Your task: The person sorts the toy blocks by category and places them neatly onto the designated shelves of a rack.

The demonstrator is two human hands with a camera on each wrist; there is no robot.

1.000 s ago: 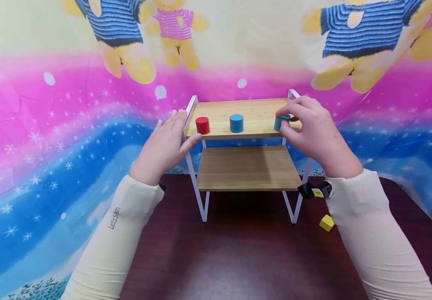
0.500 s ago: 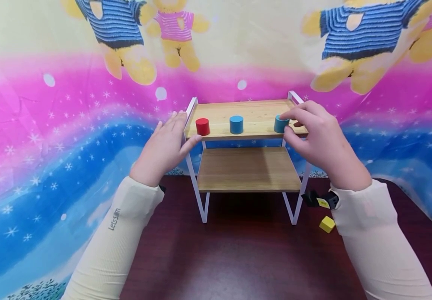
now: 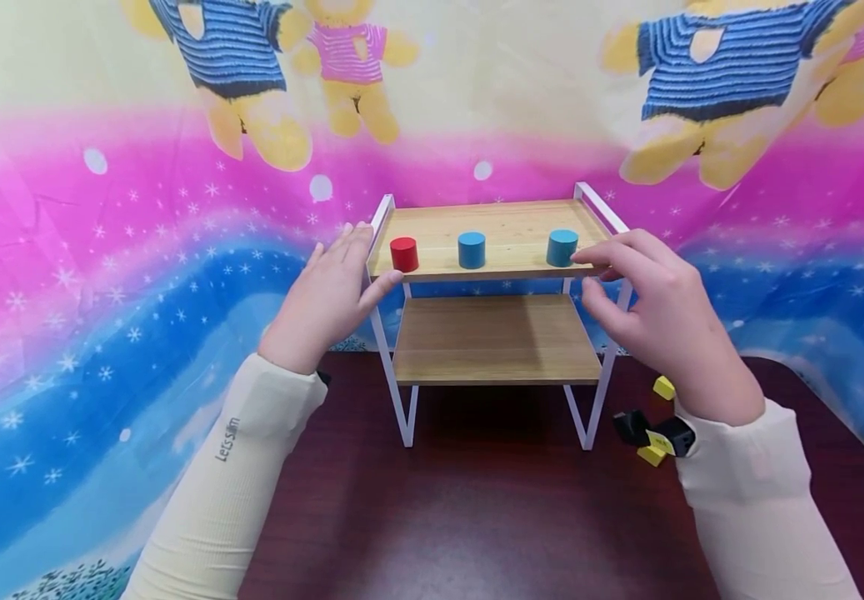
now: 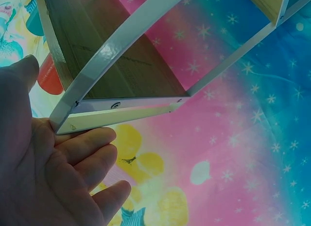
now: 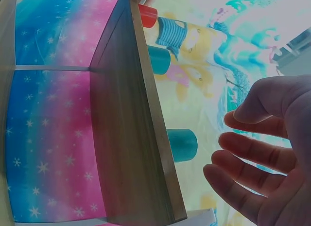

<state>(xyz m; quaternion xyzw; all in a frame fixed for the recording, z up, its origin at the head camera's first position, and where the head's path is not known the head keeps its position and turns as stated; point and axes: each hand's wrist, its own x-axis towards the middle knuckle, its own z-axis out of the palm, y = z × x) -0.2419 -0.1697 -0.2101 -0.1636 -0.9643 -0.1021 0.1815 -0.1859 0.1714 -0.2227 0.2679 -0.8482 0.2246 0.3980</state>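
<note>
Three short cylinder blocks stand in a row along the front of the upper wooden shelf (image 3: pixel 491 218). The red cylinder (image 3: pixel 404 255) is at the left, one blue cylinder (image 3: pixel 471 250) in the middle and another blue cylinder (image 3: pixel 562 248) at the right. My left hand (image 3: pixel 327 292) rests with spread fingers against the shelf's left white frame, its thumb close by the red cylinder. Beside the right-hand blue cylinder, my right hand (image 3: pixel 656 308) holds nothing, its fingers loosely bent. The right wrist view shows a gap between those fingers (image 5: pixel 238 180) and the cylinder.
Below is a lower wooden shelf (image 3: pixel 499 337) on white metal legs. Two yellow blocks, a far one (image 3: pixel 664 387) and a nearer one (image 3: pixel 651 455), lie on the dark table (image 3: pixel 461 517) near my right wrist. A printed bear curtain (image 3: pixel 491 100) hangs behind.
My right hand has let go of the right-hand blue cylinder and drawn back to the right and down. The cylinder stays standing on the shelf. My left hand has hardly moved.
</note>
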